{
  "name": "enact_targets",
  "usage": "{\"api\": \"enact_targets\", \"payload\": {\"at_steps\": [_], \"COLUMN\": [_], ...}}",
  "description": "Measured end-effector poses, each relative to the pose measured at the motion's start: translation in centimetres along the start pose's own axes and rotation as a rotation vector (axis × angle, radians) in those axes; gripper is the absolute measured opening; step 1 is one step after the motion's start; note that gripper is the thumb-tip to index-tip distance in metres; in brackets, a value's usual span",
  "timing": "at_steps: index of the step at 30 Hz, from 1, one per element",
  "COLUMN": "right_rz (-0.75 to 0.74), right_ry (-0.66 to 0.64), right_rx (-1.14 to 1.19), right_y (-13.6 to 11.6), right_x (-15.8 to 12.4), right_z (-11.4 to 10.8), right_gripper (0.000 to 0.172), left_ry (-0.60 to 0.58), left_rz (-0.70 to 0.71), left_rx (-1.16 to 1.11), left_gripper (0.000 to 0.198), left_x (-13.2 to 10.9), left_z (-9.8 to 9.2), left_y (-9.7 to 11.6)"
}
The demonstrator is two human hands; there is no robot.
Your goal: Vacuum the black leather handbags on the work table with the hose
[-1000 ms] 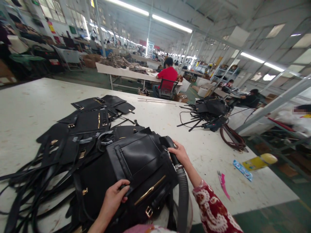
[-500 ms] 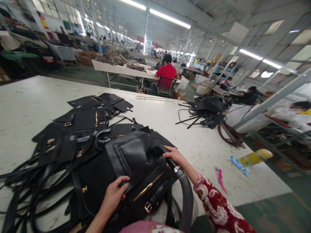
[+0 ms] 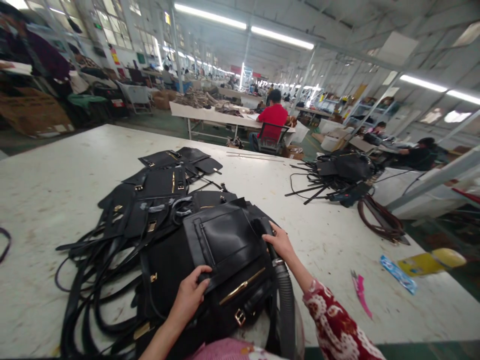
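A black leather handbag (image 3: 221, 250) with a gold zip and buckle lies in front of me on the big white table (image 3: 56, 180). My left hand (image 3: 189, 297) grips the front edge of its flap, thumb on top. My right hand (image 3: 279, 242) is wrapped round the black nozzle of a grey ribbed vacuum hose (image 3: 287, 305), and the nozzle tip rests against the bag's right side. The hose curves down past my red patterned sleeve (image 3: 333, 325).
More black bag panels and long straps (image 3: 150, 195) are heaped to the left and behind. A second pile of straps and a bag (image 3: 337, 175) lies far right. Pink snips (image 3: 359, 290) and a blue packet (image 3: 397, 274) lie near the right edge. A person in red (image 3: 273, 117) sits beyond.
The view has swung a little left, so the bag sits further right in the picture. My right hand has slid the nozzle slightly along the bag's side. My left hand keeps its grip.
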State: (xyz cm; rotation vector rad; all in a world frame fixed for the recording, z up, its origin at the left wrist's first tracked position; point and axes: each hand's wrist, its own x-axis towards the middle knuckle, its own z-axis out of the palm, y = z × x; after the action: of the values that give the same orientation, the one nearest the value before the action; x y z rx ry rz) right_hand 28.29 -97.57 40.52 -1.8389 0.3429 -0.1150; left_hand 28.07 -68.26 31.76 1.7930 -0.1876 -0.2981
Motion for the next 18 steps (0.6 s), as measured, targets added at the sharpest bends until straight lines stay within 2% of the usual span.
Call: {"api": "enact_targets", "payload": {"at_steps": [2,4,6,8,11,13,18], "right_rz": [-0.062,-0.144,-0.22,-0.277,-0.343,-0.372,-0.334], "right_ry": [0.025,0.011,-0.039,-0.105,-0.25,-0.315,-0.314], "right_rx": [-0.003,0.001,0.006,-0.018,-0.139,-0.25,-0.428], "right_y": [-0.6,-1.2,-1.9,-2.8,-3.9,-4.5,-5.1], "right_x": [-0.7,-2.0,-3.6,-4.9,-5.7,-5.3,-1.6], "right_z": [0.1,0.3,0.9,2.1,4.9,7.1,12.1], "right_gripper": [0.069,0.068,0.068,0.068,0.064,0.06,0.05], "left_ry": [-0.027,-0.142,-0.27,-0.332,-0.308,-0.279,-0.299], "left_rz": [-0.011,-0.035,-0.06,-0.071,-0.037,0.011,0.055], "left_rx": [0.057,0.123,0.177,0.208,0.23,0.24,0.234], "left_gripper": [0.029,0.024,0.021,0.021,0.019,0.018,0.018], "left_x": [-0.8,-1.6,-2.1,-2.1,-1.6,-1.1,-0.1], "left_z": [-1.0,-1.9,-2.4,-2.2,-1.0,-0.3,-0.1], "left_y": [0.9,1.9,2.5,2.3,1.1,0.2,-1.1]}}
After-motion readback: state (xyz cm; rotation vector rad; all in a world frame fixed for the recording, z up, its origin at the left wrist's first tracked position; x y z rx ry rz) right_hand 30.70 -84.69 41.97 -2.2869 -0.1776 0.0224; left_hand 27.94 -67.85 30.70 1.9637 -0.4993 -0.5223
